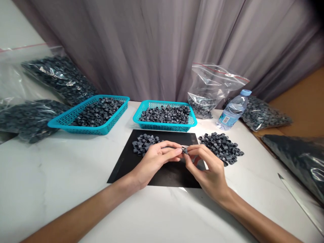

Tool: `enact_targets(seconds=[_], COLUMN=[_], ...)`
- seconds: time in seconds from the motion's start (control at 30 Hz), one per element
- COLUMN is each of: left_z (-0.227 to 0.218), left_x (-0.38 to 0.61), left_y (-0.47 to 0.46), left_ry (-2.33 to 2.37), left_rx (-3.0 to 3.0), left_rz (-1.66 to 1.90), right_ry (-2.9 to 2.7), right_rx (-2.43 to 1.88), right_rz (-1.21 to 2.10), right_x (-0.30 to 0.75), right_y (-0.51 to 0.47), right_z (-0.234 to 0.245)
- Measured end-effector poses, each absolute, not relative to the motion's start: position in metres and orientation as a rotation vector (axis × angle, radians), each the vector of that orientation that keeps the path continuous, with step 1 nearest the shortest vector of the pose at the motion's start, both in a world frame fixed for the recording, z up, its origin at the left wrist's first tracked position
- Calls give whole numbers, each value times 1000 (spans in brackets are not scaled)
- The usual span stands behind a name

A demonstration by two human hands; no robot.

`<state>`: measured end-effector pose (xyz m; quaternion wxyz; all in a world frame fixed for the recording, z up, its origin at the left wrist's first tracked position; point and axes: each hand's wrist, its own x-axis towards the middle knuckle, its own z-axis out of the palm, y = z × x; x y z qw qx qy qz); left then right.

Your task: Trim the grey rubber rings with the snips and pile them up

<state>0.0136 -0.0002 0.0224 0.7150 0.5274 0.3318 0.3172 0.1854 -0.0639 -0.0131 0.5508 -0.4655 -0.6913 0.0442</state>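
Above the black mat, my two hands meet fingertip to fingertip. Between them is a small dark grey plastic part, mostly covered by fingers. My right hand pinches it between thumb and fingertips. From the other side my left hand closes its thumb and fingers at the same part; its exact hold is partly hidden. A pile of grey plastic parts lies on the mat behind my left hand. Another pile of such short, hollow parts spreads over the table to the right of the mat.
Two turquoise baskets, left and middle, hold many grey parts. Filled clear bags lean at left and back right. A water bottle, a cardboard box and a long thin strip are at right.
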Motion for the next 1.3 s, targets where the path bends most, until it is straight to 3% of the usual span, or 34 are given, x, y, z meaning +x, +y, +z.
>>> enact_targets(seconds=[0.73, 1.3], left_z=[13, 17], left_x=[14, 11], left_y=[4, -5], left_ry=[668, 723], left_rx=[1004, 1634], left_rz=[648, 710], right_ry=[-1588, -1656], right_rx=[-1116, -1267], right_rz=[103, 321], right_x=[185, 188], right_y=[-69, -50], right_z=[-9, -29])
